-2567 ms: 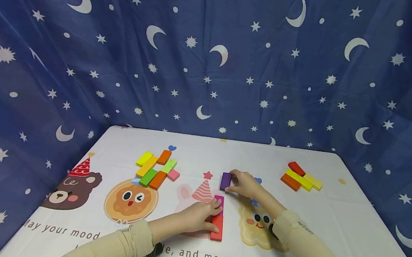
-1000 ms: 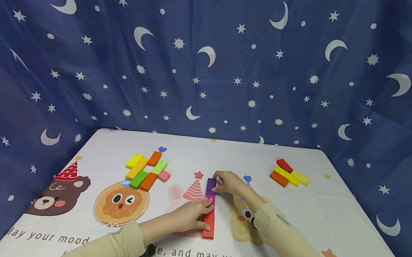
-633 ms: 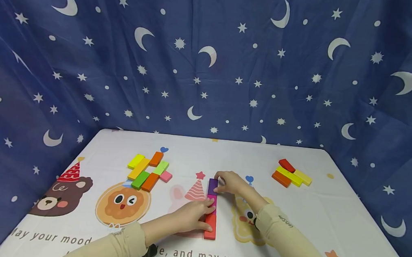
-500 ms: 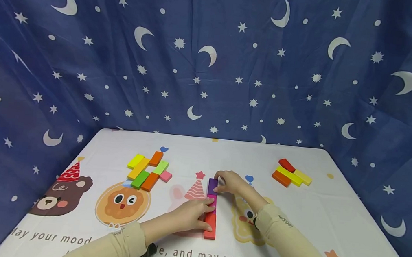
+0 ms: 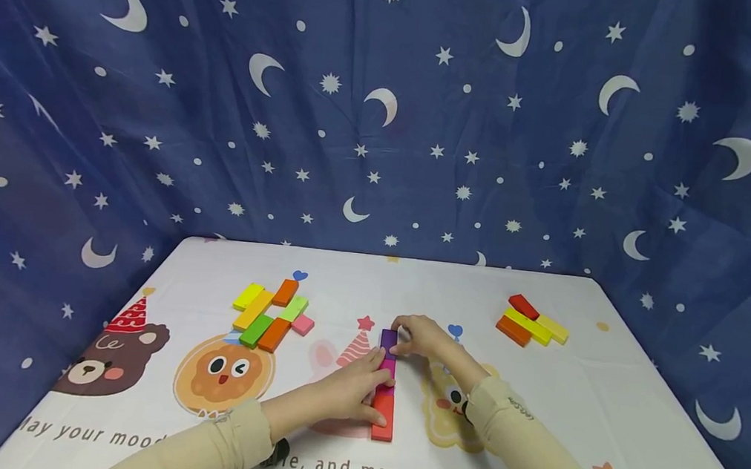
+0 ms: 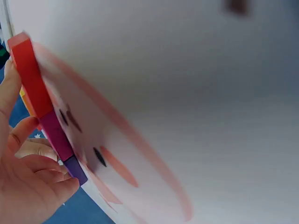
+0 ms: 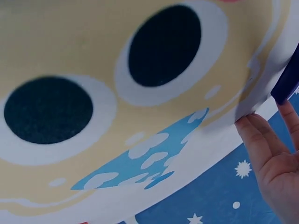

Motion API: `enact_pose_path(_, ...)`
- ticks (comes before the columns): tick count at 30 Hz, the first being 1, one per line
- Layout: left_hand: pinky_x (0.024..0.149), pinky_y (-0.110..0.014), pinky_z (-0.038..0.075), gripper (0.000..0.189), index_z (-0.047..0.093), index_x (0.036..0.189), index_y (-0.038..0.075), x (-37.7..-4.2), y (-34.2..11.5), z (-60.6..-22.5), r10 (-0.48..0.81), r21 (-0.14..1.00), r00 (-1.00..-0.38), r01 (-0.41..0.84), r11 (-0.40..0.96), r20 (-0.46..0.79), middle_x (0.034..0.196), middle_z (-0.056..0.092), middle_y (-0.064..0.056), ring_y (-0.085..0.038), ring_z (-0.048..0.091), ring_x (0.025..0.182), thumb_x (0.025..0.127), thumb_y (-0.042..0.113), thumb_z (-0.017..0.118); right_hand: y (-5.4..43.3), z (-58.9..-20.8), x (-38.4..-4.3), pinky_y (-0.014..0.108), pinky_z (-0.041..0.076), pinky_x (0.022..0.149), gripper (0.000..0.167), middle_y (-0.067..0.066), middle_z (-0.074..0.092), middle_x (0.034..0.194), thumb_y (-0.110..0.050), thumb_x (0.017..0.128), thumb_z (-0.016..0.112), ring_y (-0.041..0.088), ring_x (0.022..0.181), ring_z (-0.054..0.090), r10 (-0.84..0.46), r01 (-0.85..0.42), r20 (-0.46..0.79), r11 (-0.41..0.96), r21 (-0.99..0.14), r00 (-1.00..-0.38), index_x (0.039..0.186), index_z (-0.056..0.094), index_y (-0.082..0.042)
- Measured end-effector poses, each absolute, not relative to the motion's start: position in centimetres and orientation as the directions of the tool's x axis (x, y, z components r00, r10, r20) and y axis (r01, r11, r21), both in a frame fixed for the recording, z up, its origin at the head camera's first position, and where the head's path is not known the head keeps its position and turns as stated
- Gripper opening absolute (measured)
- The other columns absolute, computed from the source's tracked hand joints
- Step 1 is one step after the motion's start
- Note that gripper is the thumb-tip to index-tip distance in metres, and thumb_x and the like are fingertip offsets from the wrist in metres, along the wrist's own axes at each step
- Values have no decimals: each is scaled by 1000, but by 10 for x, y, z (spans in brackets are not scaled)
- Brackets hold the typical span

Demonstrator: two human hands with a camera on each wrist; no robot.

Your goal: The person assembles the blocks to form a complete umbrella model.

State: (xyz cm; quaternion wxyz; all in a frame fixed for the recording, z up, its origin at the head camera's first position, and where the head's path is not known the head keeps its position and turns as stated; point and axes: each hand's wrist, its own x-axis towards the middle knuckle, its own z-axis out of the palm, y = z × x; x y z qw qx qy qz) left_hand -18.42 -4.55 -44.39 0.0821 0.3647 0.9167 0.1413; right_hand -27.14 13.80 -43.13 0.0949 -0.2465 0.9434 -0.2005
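Note:
A purple block [image 5: 389,337], a magenta block [image 6: 57,136] and a red block [image 5: 384,408] lie end to end in a straight row, purple farthest away. My left hand [image 5: 350,389] lies along the row's left side with its fingers spread. Its thumb touches the red block, and other fingertips reach the magenta and purple ones, partly covering the magenta in the head view. From the right, my right hand [image 5: 425,337] holds the purple block, index finger at the far end and thumb on the near right side. In the right wrist view its remaining fingers rest on the cloth.
Left of the row lies a flat cluster of yellow, orange, green and pink blocks, including a green block [image 5: 256,330]. A smaller group with a red wedge-like block [image 5: 523,306] and an orange block [image 5: 513,331] is at the back right. A starry blue curtain [image 5: 386,116] hangs behind the table.
My right hand has brought the purple block left against the magenta block's far end. My left hand's fingers have since slid farther along the row toward the purple block.

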Motion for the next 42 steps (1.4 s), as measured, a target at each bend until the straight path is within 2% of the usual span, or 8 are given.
enact_pose_path(8, 111, -44, 34, 59, 57, 115, 14, -191, -43, -441, 705, 306, -706, 658, 689, -69, 144, 40, -25, -36, 36, 137, 71, 47, 78, 144, -430, -275, 50, 42, 102, 42, 20, 62, 122, -21, 77, 77, 37, 119, 54, -542, -443, -118, 776, -449, -832, 114, 65, -5)
enact_pose_path(14, 110, -42, 36, 61, 56, 116, 16, -190, -42, -439, 698, 295, -715, 656, 694, -52, 142, 43, -23, -34, 39, 135, 68, 47, 80, 150, -432, -277, 48, 43, 102, 42, 18, 63, 121, -20, 79, 75, 36, 117, 56, -580, -481, -105, 752, -451, -808, 116, 64, -3)
enact_pose_path(20, 111, -38, 36, 91, 45, 138, 6, -188, -38, -435, 651, 237, -754, 619, 749, -91, 145, 43, -16, -29, 38, 137, 67, 52, 79, 158, -437, -279, 45, 45, 101, 44, 20, 60, 125, -18, 85, 69, 35, 118, 56, -598, -480, -99, 721, -499, -796, 124, 58, 1)
enact_pose_path(23, 112, -36, 34, 100, 41, 141, 2, -188, -37, -434, 631, 204, -769, 604, 771, -106, 146, 43, -13, -26, 37, 138, 65, 54, 79, 165, -438, -281, 41, 48, 97, 44, 22, 59, 125, -15, 87, 66, 35, 115, 58, -615, -489, -78, 691, -533, -784, 125, 56, 4)
enact_pose_path(26, 111, -36, 35, 101, 41, 141, 2, -189, -37, -434, 626, 195, -772, 601, 775, -107, 146, 44, -11, -26, 37, 138, 64, 56, 79, 173, -437, -283, 41, 50, 94, 40, 22, 62, 121, -13, 88, 65, 35, 112, 60, -612, -491, -50, 678, -547, -789, 123, 57, 6)
enact_pose_path(33, 111, -35, 35, 108, 37, 144, 3, -195, -39, -435, 625, 220, -772, 594, 774, -116, 143, 44, -9, -26, 34, 139, 61, 59, 80, 194, -436, -286, 43, 51, 91, 31, 18, 67, 111, -11, 88, 64, 32, 104, 63, -550, -479, -4, 731, -486, -835, 116, 62, 3)
enact_pose_path(39, 107, -26, 38, 109, 38, 142, -1, -198, -39, -434, 662, 206, -740, 634, 746, -117, 132, 44, -7, -15, 45, 121, 61, 59, 79, 209, -436, -285, 45, 51, 92, 30, 18, 68, 109, -10, 88, 63, 33, 102, 64, -507, -456, 20, 757, -468, -862, 115, 62, 4)
enact_pose_path(42, 111, -29, 35, 108, 38, 142, 0, -198, -37, -434, 657, 208, -741, 627, 751, -136, 140, 42, -9, -20, 40, 132, 62, 60, 79, 217, -437, -286, 45, 51, 92, 30, 19, 68, 108, -10, 89, 62, 33, 102, 64, -493, -448, 22, 770, -454, -870, 115, 62, 4)
